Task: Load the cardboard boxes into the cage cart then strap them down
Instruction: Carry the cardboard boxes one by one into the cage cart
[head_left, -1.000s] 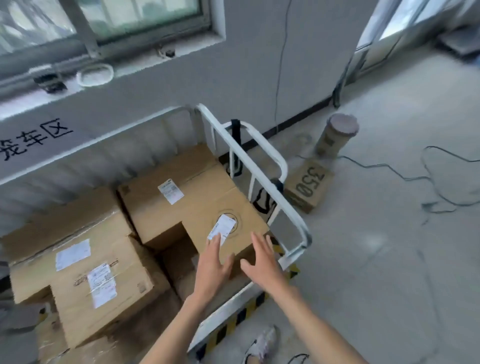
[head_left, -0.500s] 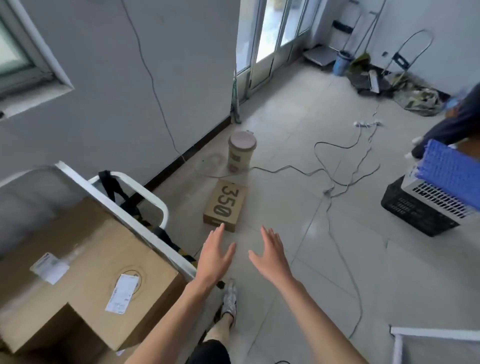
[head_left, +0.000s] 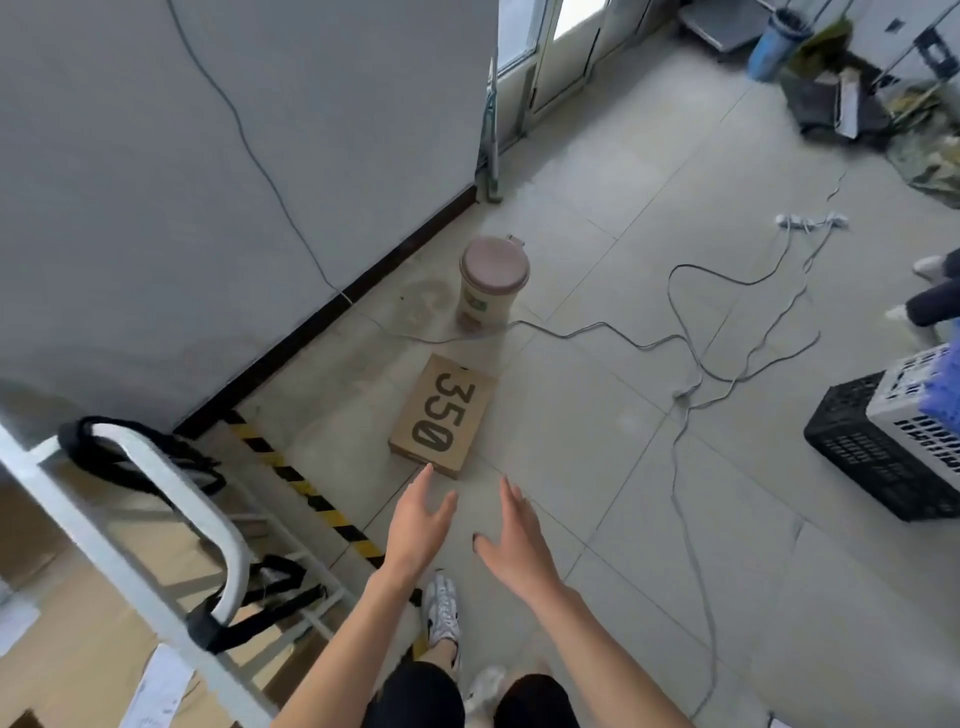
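Note:
A flat cardboard box (head_left: 444, 415) printed "350" lies on the tiled floor ahead of me. My left hand (head_left: 418, 525) and my right hand (head_left: 514, 535) hover just short of its near edge, both with fingers spread and holding nothing. The white cage cart (head_left: 119, 525) fills the lower left, with a black strap (head_left: 150, 457) looped over its curved handle. Through the cart's bars I see loaded cardboard boxes (head_left: 72, 670) with white labels.
A lidded beige bin (head_left: 488, 283) stands beyond the box by the wall. Grey cables (head_left: 685, 395) trail across the floor. Stacked black, white and blue crates (head_left: 898, 441) sit at the right. Another person's legs (head_left: 935, 296) show at the far right. Yellow-black tape (head_left: 311, 493) marks the floor.
My view has swung right, from the loaded cart to the floor. Both hands left the box in the cart and now reach toward the "350" box.

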